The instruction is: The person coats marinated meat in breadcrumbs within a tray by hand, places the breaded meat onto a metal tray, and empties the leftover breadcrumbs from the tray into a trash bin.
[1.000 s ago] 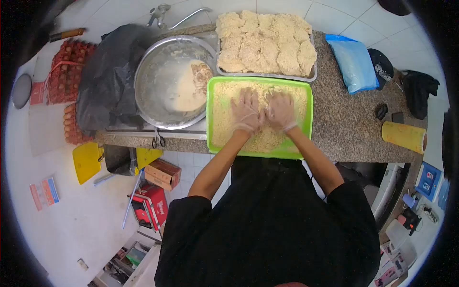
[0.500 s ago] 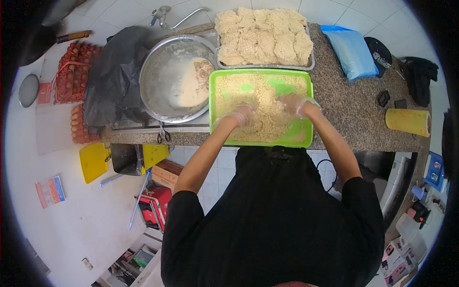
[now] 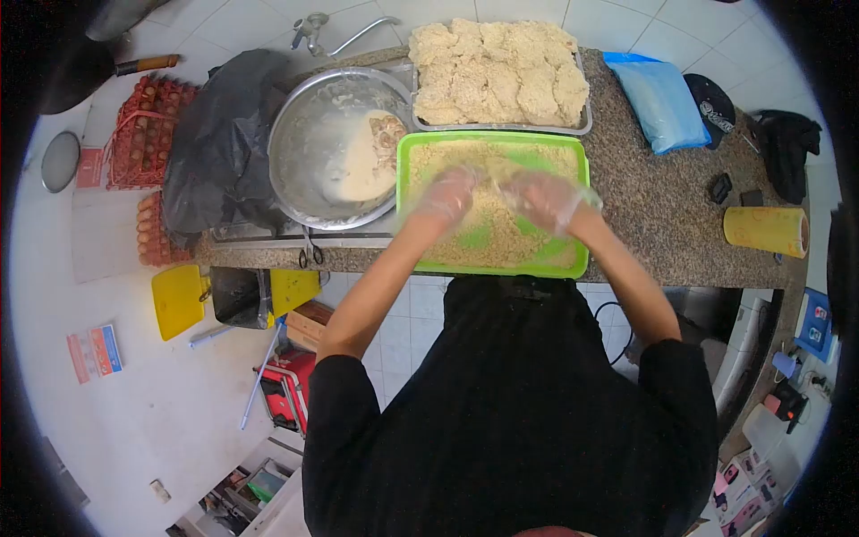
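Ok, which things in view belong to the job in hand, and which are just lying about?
Likely in the job:
left hand and right hand, gloved
green tray with crumbs
metal bowl with batter
coated pieces

Probably just lying about:
cap
scissors
yellow roll
blue bag, contents unclear

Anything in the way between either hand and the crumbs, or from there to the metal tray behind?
Besides clear gloves, nothing visible stands between the left hand or right hand and the crumbs. Toward the metal tray, crowded with coated pieces, only its rim and that of the green tray intervene.
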### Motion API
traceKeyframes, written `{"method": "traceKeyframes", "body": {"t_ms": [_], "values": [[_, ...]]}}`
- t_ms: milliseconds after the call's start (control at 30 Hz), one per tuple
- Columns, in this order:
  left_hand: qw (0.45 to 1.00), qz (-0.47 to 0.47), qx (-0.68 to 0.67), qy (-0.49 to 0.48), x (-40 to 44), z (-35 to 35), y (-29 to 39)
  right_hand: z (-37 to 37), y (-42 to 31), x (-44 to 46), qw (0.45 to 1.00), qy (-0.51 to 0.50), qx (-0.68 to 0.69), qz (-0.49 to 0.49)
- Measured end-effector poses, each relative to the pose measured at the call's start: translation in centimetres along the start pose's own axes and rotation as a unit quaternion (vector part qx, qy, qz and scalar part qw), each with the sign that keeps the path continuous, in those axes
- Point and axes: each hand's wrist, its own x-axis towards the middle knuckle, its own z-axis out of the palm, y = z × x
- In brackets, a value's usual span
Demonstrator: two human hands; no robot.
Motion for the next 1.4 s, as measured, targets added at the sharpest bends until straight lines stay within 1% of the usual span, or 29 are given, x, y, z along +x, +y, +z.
{"method": "traceKeyframes", "body": {"t_ms": [33,100,167,200,267,300,333,367,400,500,533,567,600,667,700,733,767,800,833,900,933,1033,1100,1133,1200,1267,1300,1333,1400], "values": [[0.999,-0.048,0.006,-0.002,-1.0,-0.6,1.7,1.1,0.5,-1.7,0.999,0.021,0.03,-0.02],[0.989,-0.144,0.016,-0.007,-3.3,-2.4,6.3,1.0,-0.2,-3.7,0.994,-0.024,0.076,0.076],[0.948,-0.253,0.01,-0.193,-4.6,-1.3,6.9,1.3,-1.3,-5.1,0.97,-0.112,0.062,0.205],[0.909,-0.302,0.006,-0.285,-5.1,-0.1,6.8,3.4,-1.3,-6.0,0.966,-0.137,0.035,0.218],[0.916,-0.297,-0.045,-0.267,-7.1,7.0,4.9,6.2,-1.6,-6.1,0.959,-0.17,0.052,0.22],[0.92,-0.293,-0.068,-0.253,-7.0,9.5,4.5,7.0,-2.0,-5.0,0.958,-0.173,0.092,0.209],[0.911,-0.3,-0.094,-0.266,-6.0,9.8,5.5,7.2,-2.8,-4.2,0.955,-0.179,0.133,0.196],[0.901,-0.309,-0.12,-0.278,-4.8,10.1,6.6,7.4,-3.6,-3.7,0.937,-0.158,0.204,0.236],[0.892,-0.317,-0.144,-0.288,-3.6,10.2,7.1,7.3,-4.2,-2.9,0.913,-0.133,0.273,0.273],[0.943,-0.243,-0.123,-0.188,-4.2,15.7,4.0,7.1,-3.0,-2.3,0.815,-0.06,0.462,0.344],[0.933,-0.277,-0.182,-0.141,-3.2,12.4,4.7,6.9,-2.0,-2.1,0.775,-0.034,0.518,0.36],[0.915,-0.31,-0.241,-0.095,-2.0,6.2,6.6,6.3,-1.0,-1.7,0.79,-0.025,0.5,0.355],[0.889,-0.342,-0.3,-0.048,-1.4,2.5,7.7,5.2,0.2,-0.9,0.804,-0.018,0.481,0.349],[0.917,-0.365,-0.163,0.007,-0.1,2.5,5.8,3.4,1.4,1.1,0.877,0.002,0.354,0.324],[0.922,-0.374,-0.091,0.034,0.5,2.8,4.5,2.6,1.3,2.2,0.923,0.016,0.24,0.301],[0.941,-0.332,-0.014,0.057,0.8,4.4,3.0,2.2,1.4,3.1,0.954,0.031,0.123,0.273],[0.953,-0.286,0.063,0.079,0.9,6.9,1.3,4.6,1.8,4.2,0.966,0.07,0.081,0.234],[0.956,-0.236,0.138,0.102,1.1,8.4,0.5,9.0,2.7,5.5,0.974,0.11,0.037,0.195],[0.959,-0.239,0.133,0.077,1.2,8.7,0.5,11.7,3.6,6.7,0.976,0.151,-0.009,0.154],[0.961,-0.247,0.124,0.022,0.1,8.9,1.4,13.6,2.5,5.7,0.97,0.219,-0.032,0.098],[0.96,-0.253,0.118,0.03,-0.1,9.0,1.7,14.0,1.7,5.1,0.964,0.252,-0.043,0.068],[0.953,-0.278,0.108,0.055,-1.8,8.6,3.1,12.1,0.7,1.8,0.979,0.181,-0.081,0.055],[0.946,-0.291,0.114,0.087,-1.8,7.1,3.2,9.7,1.5,2.3,0.972,0.217,-0.014,0.093],[0.931,-0.324,0.108,0.131,-1.8,6.9,2.2,8.7,1.4,2.3,0.966,0.231,0.021,0.114],[0.892,-0.388,0.095,0.212,-1.2,6.8,-0.6,7.0,0.1,3.8,0.974,0.165,-0.031,0.151],[0.901,-0.355,0.117,0.219,0.7,8.8,-3.9,7.8,0.2,6.9,0.975,0.164,-0.068,0.132],[0.906,-0.337,0.127,0.224,1.3,9.4,-4.7,10.3,1.0,8.8,0.974,0.191,-0.077,0.098],[0.911,-0.333,0.095,0.226,1.8,9.1,-4.5,11.7,1.3,10.1,0.97,0.219,-0.087,0.063],[0.918,-0.323,0.034,0.228,2.9,8.0,-4.2,9.8,-0.2,12.1,0.983,0.146,-0.022,0.107]]}}
